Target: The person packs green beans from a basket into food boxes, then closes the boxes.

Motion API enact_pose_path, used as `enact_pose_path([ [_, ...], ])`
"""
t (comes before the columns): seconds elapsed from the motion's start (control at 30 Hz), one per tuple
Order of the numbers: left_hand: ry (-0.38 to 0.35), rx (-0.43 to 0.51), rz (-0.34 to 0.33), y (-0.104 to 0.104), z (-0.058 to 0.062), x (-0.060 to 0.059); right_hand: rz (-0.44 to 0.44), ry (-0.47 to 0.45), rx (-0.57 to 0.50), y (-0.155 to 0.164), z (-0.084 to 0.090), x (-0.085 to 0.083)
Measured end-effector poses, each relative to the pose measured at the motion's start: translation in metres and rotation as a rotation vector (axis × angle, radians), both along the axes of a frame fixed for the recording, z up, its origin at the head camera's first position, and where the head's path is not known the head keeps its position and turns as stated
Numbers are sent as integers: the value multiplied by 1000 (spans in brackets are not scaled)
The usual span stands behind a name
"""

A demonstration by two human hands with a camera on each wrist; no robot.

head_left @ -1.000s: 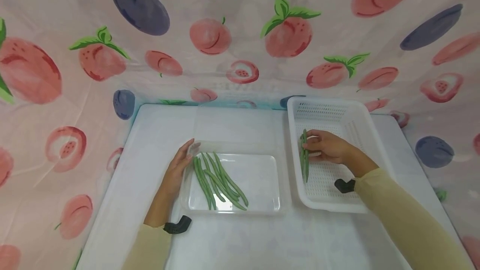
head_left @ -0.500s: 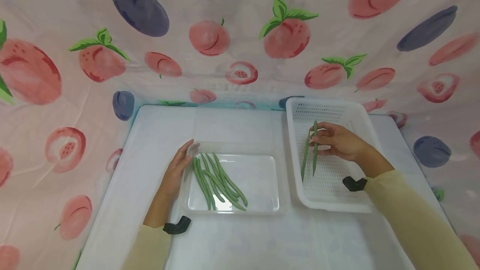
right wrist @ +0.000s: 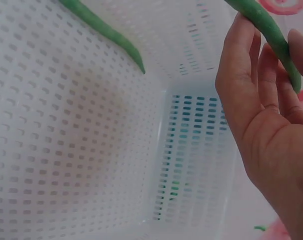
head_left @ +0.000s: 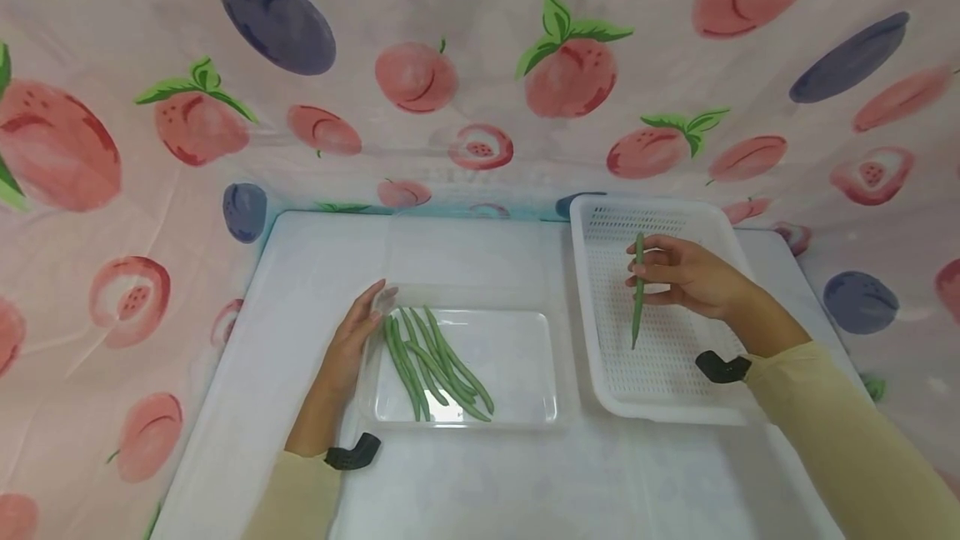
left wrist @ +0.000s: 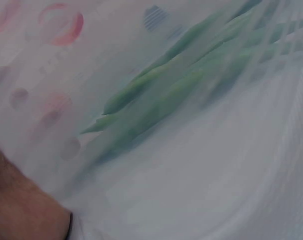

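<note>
A long green bean (head_left: 638, 294) is pinched by my right hand (head_left: 697, 273) between thumb and fingers, over the white perforated basket (head_left: 600, 390). In the right wrist view, the held green bean (right wrist: 271, 32) slants across the fingertips. Another green bean (right wrist: 109, 32) shows against the basket's holed surface there; the head view does not show it separately. My left hand (head_left: 352, 336) rests against the left wall of a clear plastic container (head_left: 517, 365), its fingers fairly straight near the back corner. Inside lie several green beans (head_left: 442, 369), also blurred through plastic in the left wrist view.
The container and basket stand side by side on a white table (head_left: 480, 482). A fruit-printed cloth (head_left: 465, 40) rises behind and beside the table. Black wrist-mounted pieces (head_left: 352, 452) sit at both sleeve cuffs.
My right hand has moved slightly right and away across the basket with the green bean. Two separate beans showed there earlier; one shows now in the head view. The left hand stays put.
</note>
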State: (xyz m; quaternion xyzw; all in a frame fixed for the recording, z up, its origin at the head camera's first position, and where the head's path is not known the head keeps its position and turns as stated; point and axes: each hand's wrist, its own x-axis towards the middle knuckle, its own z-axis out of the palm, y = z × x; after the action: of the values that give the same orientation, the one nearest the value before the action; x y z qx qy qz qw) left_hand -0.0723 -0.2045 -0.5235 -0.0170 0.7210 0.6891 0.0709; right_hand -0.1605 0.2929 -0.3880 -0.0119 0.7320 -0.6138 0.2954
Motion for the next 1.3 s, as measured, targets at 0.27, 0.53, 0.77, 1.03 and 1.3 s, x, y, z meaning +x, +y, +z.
enact_pose_path([
  [0.27, -4, -5, 2, -1, 0, 0, 44, 13, -52, -12, 15, 3],
  [0.53, 0, 7, -4, -1, -1, 0, 80, 4, -42, -32, 27, 5],
  [0.77, 2, 9, -1, 0, -2, 0, 125, -10, -25, -51, 29, 3],
  [1.03, 11, 10, -4, 1, -3, 0, 173, -29, -16, -77, 30, 0],
  [1.3, 10, 14, -2, 0, -4, -1, 229, -27, -13, -105, 31, -1],
])
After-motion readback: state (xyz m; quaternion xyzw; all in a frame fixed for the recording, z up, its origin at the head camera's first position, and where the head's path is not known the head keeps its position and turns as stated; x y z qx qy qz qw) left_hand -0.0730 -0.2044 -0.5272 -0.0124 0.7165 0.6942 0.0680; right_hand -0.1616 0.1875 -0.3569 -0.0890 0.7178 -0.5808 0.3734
